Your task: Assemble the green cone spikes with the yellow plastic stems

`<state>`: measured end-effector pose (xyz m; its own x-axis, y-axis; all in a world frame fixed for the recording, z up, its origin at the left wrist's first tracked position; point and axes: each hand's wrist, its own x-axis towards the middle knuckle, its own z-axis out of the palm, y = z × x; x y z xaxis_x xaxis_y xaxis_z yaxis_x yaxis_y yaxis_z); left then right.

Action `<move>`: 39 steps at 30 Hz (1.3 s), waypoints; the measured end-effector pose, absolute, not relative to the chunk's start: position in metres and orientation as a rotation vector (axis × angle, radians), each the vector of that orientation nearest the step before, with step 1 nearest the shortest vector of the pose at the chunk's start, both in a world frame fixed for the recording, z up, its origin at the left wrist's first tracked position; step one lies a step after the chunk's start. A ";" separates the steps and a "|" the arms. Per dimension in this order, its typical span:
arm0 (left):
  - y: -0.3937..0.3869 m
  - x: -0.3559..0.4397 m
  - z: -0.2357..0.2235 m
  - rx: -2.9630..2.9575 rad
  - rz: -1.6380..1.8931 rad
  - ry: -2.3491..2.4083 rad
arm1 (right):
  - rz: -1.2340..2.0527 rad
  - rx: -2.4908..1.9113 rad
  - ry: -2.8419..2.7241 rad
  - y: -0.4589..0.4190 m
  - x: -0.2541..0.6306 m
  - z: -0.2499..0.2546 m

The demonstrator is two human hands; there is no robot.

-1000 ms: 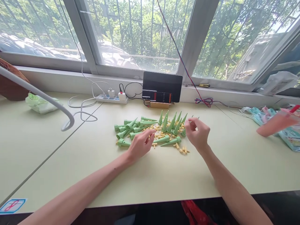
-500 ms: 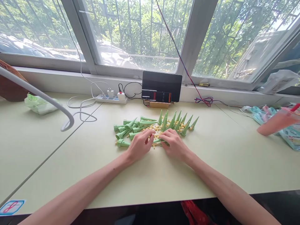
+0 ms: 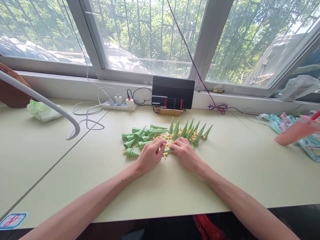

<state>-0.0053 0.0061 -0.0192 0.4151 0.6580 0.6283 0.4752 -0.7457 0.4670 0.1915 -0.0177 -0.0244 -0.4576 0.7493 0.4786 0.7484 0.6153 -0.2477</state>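
Note:
My left hand (image 3: 151, 154) rests over the front of a pile, thumb and forefinger pinched at a small yellow plastic peg. Close on its right, my right hand (image 3: 185, 152) bends its fingers down among loose yellow pegs (image 3: 165, 154); what its fingertips grip is hidden. Green plastic cone spikes (image 3: 130, 143) lie on their sides left of and behind my left hand. Behind my right hand, several green spikes (image 3: 198, 137) stand upright on their wide caps, points up. One lying spike is partly covered by my right hand.
A phone (image 3: 172, 103) showing a timer leans on a dark tablet (image 3: 173, 87) at the back. A power strip (image 3: 118, 106) with white cables sits left of it. On the right are a pink drink cup (image 3: 291, 131) and plastic bags (image 3: 308, 146). A white curved bar (image 3: 50, 101) crosses the left.
My right hand has come from beside the upright spikes down and left to the loose pegs, uncovering spikes on the right. My left hand has stayed almost still.

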 end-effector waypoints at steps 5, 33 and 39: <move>0.007 -0.005 -0.019 2.431 1.279 0.986 | -0.028 -1.161 -2.267 -0.016 0.192 -0.027; -0.003 -0.003 -0.021 2.439 1.081 0.913 | 0.389 -0.954 -1.560 -0.035 0.171 -0.024; -0.003 -0.003 -0.022 2.419 1.079 0.940 | 0.445 -0.935 -1.548 -0.034 0.170 -0.024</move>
<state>-0.0032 -0.0026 -0.0219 0.4954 0.6849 0.5343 0.4354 -0.7280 0.5295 0.1705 -0.0341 -0.0244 0.0372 0.7659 0.6419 0.3086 0.6021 -0.7364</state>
